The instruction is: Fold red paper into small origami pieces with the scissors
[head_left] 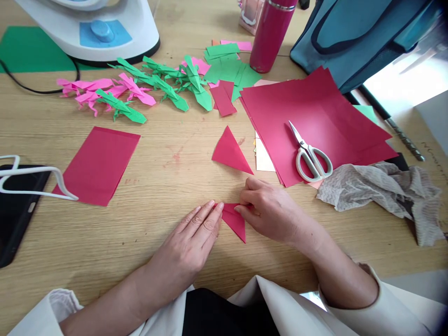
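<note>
1. Paper (pixel 234 221), red and folded to a point, lies flat on the desk (pixel 168 177) close to its front edge in the head view, the only feed I have.
2. I see the left hand (pixel 192 239) with fingers laid flat, side by side, pressing down the left end of the paper.
3. The right hand (pixel 269 207) is curled, thumb and bent fingers pinching the far right corner, as best I can tell.
4. By my reading, the step in hand is setting a fold. The next move calls for lined-up edges, the left fingers steadying while the right thumb firms the crease.
5. Just beyond lies a red triangle (pixel 231 151); scissors (pixel 311 156) rest on sheets (pixel 276 112) toward the desk's right edge.
</note>
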`<state>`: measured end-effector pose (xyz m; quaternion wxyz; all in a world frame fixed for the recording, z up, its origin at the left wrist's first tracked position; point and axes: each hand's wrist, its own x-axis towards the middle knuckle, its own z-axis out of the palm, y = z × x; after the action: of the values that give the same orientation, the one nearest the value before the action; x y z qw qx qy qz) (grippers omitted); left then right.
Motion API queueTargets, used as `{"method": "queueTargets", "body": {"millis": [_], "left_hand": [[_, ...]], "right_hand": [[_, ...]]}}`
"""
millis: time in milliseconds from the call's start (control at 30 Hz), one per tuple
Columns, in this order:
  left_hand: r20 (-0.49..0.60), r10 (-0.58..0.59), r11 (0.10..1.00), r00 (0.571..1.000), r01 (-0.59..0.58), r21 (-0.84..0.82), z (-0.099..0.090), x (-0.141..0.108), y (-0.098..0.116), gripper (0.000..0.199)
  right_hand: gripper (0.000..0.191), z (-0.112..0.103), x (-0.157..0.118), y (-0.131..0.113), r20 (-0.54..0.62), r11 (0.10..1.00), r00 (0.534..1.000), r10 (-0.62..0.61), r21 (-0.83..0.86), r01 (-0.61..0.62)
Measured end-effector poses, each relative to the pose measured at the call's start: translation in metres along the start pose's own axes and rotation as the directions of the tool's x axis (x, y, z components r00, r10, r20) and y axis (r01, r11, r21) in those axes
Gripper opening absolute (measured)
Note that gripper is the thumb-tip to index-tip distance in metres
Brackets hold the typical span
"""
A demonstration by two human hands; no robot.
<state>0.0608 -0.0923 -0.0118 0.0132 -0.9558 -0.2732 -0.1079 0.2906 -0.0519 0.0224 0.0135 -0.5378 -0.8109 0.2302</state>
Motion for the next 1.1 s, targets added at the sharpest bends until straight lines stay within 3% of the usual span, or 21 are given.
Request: {"method": "queueTargets", "body": {"millis": [567,1100], "left_hand": [[-0.054,-0.052,0.997,0.997,0.055,0.053,0.003,-0.001,0.006,0.043],[0.091,-0.200,0.978,0.975,0.193,0.082,-0.003,0.012,0.019,0.056]], "right_hand": [[0.023,0.002,0.000,0.000,-0.051,1.000,0.999,-0.002,0.000,0.002],[0.023,0.001,-0.003,-0.002,-0.048,0.997,0.997,0.052,-0.054,-0.055]]}}
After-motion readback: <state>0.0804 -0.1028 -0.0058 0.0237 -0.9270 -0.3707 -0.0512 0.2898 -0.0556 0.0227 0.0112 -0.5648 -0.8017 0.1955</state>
